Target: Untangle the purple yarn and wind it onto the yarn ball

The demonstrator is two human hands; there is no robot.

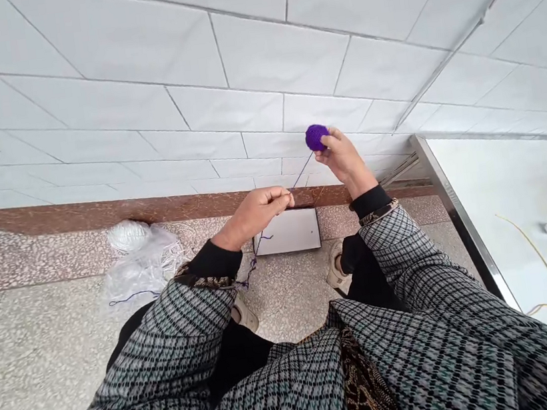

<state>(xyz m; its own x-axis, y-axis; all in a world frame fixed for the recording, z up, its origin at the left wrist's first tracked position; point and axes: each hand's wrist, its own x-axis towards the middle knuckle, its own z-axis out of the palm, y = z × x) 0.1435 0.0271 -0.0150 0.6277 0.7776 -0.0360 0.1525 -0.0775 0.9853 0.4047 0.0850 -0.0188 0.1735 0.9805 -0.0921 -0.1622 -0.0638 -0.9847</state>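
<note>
My right hand (343, 162) holds a small purple yarn ball (317, 137) in its fingertips, raised against the white tiled wall (195, 145). A thin purple thread (303, 171) runs down from the ball to my left hand (262, 212), whose fingers are pinched closed on it. Below that hand, more of the thread trails past a flat white board in a dark frame (286, 231) and hangs in loose loops towards the floor.
A clear plastic bag with a white bundle (134, 260) lies on the speckled stone floor at left, below a brown stone skirting. My sandalled feet are below my hands. A metal-edged white surface (512, 220) with a yellow cord and white scraps is at right.
</note>
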